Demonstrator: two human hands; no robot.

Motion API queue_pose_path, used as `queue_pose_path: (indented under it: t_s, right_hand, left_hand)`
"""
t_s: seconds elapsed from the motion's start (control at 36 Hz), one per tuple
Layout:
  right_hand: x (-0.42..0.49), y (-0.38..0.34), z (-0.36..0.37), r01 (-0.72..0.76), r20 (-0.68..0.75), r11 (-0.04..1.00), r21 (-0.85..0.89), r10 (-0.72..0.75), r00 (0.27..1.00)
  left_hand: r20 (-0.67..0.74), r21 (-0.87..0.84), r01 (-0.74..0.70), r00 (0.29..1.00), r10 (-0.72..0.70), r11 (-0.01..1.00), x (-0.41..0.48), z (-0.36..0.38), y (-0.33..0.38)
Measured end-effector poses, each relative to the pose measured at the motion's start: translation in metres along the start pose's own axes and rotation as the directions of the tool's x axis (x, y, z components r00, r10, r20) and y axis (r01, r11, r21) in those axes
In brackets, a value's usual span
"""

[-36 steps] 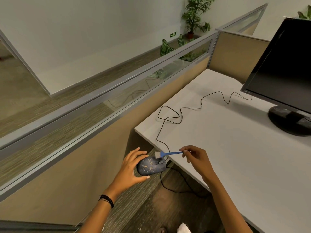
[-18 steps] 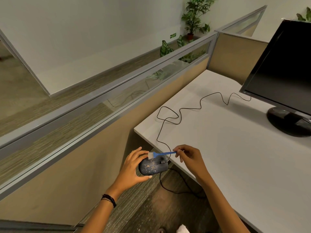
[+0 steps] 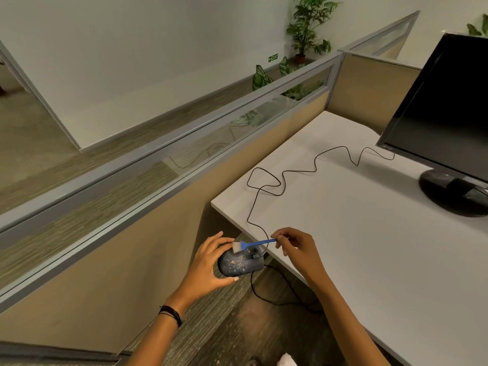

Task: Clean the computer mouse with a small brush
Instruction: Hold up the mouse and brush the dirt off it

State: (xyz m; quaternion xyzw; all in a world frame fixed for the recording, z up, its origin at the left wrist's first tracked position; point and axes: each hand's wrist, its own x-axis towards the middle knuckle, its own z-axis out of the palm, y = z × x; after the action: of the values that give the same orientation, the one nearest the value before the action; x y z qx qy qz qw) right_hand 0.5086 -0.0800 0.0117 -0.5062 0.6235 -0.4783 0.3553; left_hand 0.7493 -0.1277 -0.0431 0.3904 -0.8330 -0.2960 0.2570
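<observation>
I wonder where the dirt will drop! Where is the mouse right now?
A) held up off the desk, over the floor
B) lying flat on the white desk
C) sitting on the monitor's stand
A: the left hand grips the mouse past the desk edge, with the floor below it, while the right hand pinches the brush at its top.

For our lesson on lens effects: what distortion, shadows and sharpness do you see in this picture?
Head view: wide-angle lens slants the monitor and partition rail. Head view: a soft shadow lies on the desk beneath the monitor. Head view: mouse and brush are fairly sharp.
</observation>
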Motion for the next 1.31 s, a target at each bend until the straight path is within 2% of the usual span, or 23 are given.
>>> queue_pose_path:
  t_s: [0.08, 0.17, 0.36, 0.47, 0.61, 0.86, 1.08, 1.22, 1.31]
  right_hand:
    - [-0.002, -0.001, 0.003, 0.018, 0.049, 0.999, -0.032, -0.016, 0.999]
    - [-0.004, 0.002, 0.004, 0.005, 0.034, 0.998, -0.070, -0.002, 0.999]
    - [-0.003, 0.004, -0.005, -0.042, -0.182, 0.999, -0.003, 0.041, 0.983]
    - [-0.004, -0.001, -0.005, -0.031, -0.135, 0.998, 0.046, 0.037, 0.990]
    - [-0.007, -0.004, 0.004, -0.037, -0.072, 0.999, 0.004, 0.037, 0.997]
    - [-0.006, -0.002, -0.001, -0.039, -0.276, 0.999, -0.029, 0.030, 0.961]
    - [-0.012, -0.004, 0.001, -0.007, -0.069, 1.000, -0.024, 0.005, 0.998]
    - [-0.015, 0.004, -0.001, -0.037, -0.218, 0.997, -0.067, 0.021, 0.976]
    - [-0.016, 0.004, -0.009, -0.041, -0.274, 0.998, -0.037, 0.029, 0.961]
  left_hand:
    - [0.009, -0.011, 0.008, 1.000, -0.008, 1.000, -0.001, 0.002, 0.001]
    - [0.009, -0.013, 0.008, 1.000, -0.008, 1.000, -0.002, 0.004, 0.002]
    - [0.006, 0.003, -0.005, 1.000, 0.005, 1.000, -0.004, 0.006, 0.002]
    - [0.007, -0.001, -0.007, 1.000, 0.007, 1.000, -0.004, 0.005, 0.004]
    - [0.011, -0.020, -0.003, 1.000, 0.003, 1.000, -0.002, 0.006, 0.007]
    - [0.009, -0.011, -0.004, 1.000, 0.004, 1.000, -0.003, 0.010, 0.007]
    - [0.018, -0.034, 0.020, 1.000, -0.019, 0.999, -0.004, 0.012, 0.011]
    - [0.019, -0.028, 0.016, 1.000, -0.015, 0.999, -0.004, 0.013, 0.014]
    - [0.020, -0.027, 0.014, 1.000, -0.014, 1.000, -0.005, 0.014, 0.016]
